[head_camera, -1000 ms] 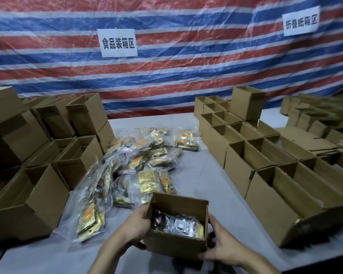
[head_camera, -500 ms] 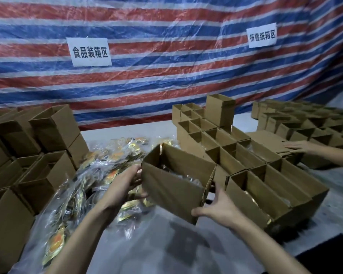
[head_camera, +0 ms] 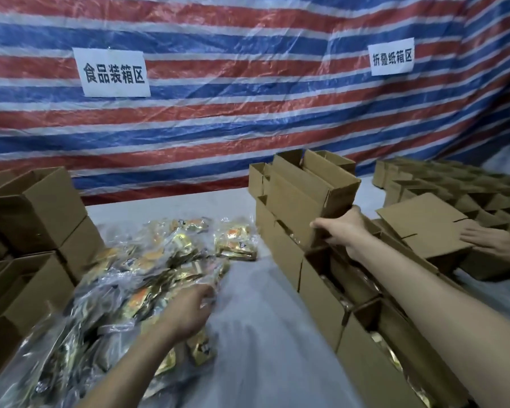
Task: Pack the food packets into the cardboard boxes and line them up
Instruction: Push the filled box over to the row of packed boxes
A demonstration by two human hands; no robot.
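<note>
- The cardboard box (head_camera: 312, 195) in my right grip (head_camera: 340, 229) is plain brown, open at the top and tilted; what is inside it cannot be seen from here.
- My right grip is clenched on its near lower corner, holding it over the far end of the row of packed boxes (head_camera: 362, 328) on my right side.
- Those boxes stand edge to edge along the counter (head_camera: 256, 334), and gold wrappers show inside the open tops.
- My left grip (head_camera: 186, 312) hangs with loose, bent fingers just over the heap of food packets (head_camera: 147, 278); blur keeps me from telling whether it holds one.
- The packets are clear plastic with gold and orange contents, spread over the grey counter.
- Open boxes (head_camera: 33, 228) stand stacked at my left.
- Another person's hand (head_camera: 495, 245) rests on a flat carton (head_camera: 430, 228) at the far right.
</note>
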